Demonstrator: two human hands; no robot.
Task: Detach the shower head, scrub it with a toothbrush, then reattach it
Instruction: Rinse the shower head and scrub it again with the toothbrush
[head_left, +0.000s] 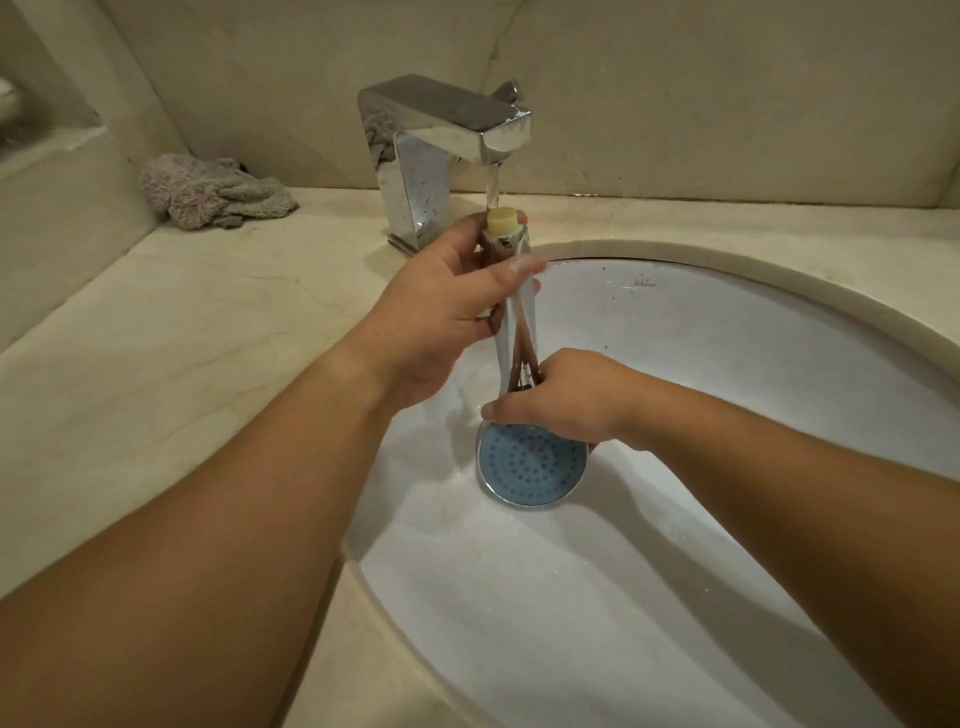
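A shower head is held over the white basin, handle end up and spray face down toward the camera. The face is blue with rings of small holes, set in a chrome rim. The chrome handle rises from it to a pale yellow threaded end, which sits directly under the tap. A thin stream of water is seen falling from the spout onto that end.

The left hand is wrapped around the upper handle, thumb laid across the front, fingers curled behind. The right hand grips the neck just above the face, fingers curled over it; the fingertips are hidden behind the handle. A toothbrush is not made out with certainty; thin brownish streaks on the handle may be reflections.

The basin is set into a cream marble counter. A crumpled grey-pink cloth lies at the back left corner, well apart from the tap. A small maker's script is printed on the basin's rear wall.
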